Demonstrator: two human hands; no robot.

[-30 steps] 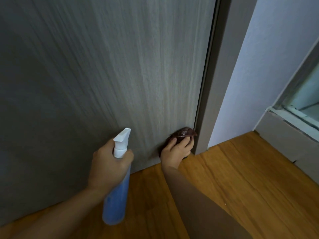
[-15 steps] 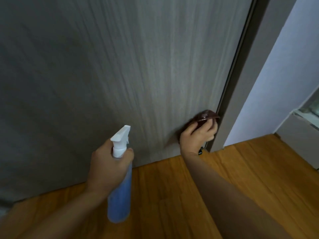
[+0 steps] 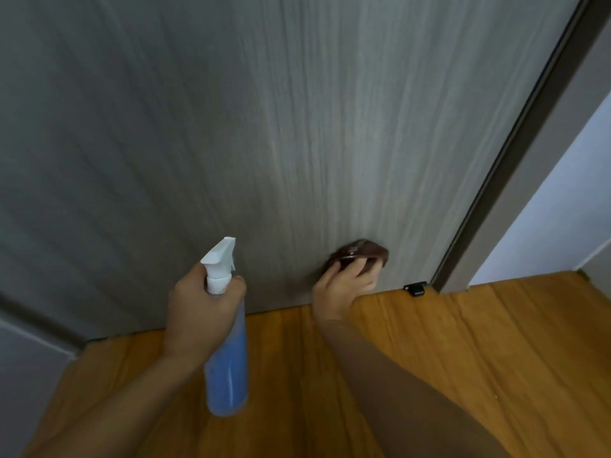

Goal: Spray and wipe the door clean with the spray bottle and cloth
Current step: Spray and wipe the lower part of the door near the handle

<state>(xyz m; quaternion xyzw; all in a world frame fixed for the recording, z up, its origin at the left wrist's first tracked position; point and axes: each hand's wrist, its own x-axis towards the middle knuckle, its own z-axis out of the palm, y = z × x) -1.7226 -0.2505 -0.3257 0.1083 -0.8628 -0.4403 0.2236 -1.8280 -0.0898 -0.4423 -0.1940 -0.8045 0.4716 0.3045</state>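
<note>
A grey wood-grain door fills most of the view. My right hand presses a dark brown cloth flat against the door's lower part, just above the floor. My left hand grips the neck of a spray bottle with a white nozzle and blue liquid. The bottle is held upright a short way in front of the door, to the left of the cloth, nozzle pointing at the door.
The grey door frame runs down the right side, with a pale wall beyond it. A small black door stop sits at the door's bottom right corner. Orange wooden floor lies below.
My right hand has slid the cloth leftwards along the door's bottom, away from the frame, uncovering the black door stop. The view shifted left. The bottle stays in my left hand.
</note>
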